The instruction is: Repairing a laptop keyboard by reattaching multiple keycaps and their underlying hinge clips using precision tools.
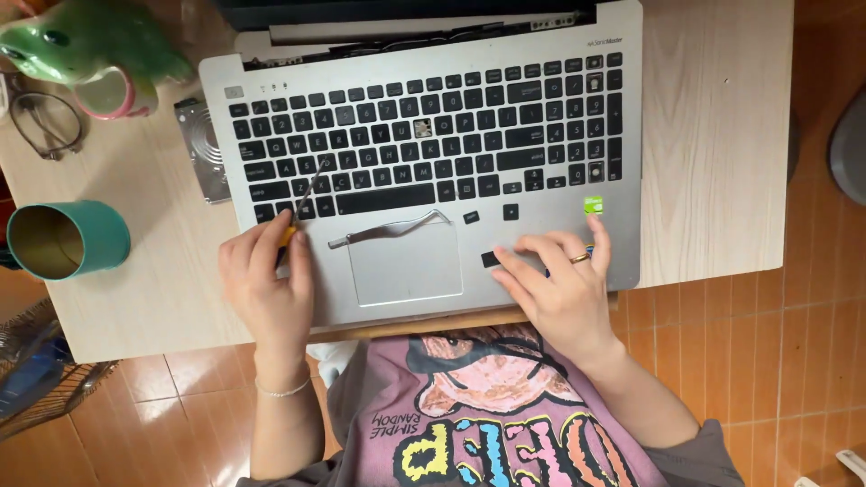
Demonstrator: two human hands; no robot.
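Observation:
A silver laptop (541,230) with a black keyboard lies on a light wooden table. One key is gone near the keyboard's middle, leaving a bare gap (422,128). My left hand (266,280) grips a thin screwdriver (305,200) with a yellow handle, its tip on the keys at the lower left. My right hand (559,280) rests on the right palm rest, fingers spread over a loose black keycap (490,259). Two more loose keycaps, one (471,217) and another (511,212), lie below the space bar. A bent metal strip (392,230) lies above the touchpad.
A green frog-shaped mug (81,50) and glasses (45,122) sit at the table's far left. A teal cup (68,239) lies on its side near the left edge. A bare hard drive (203,144) rests beside the laptop. A wire basket (41,379) stands on the tiled floor.

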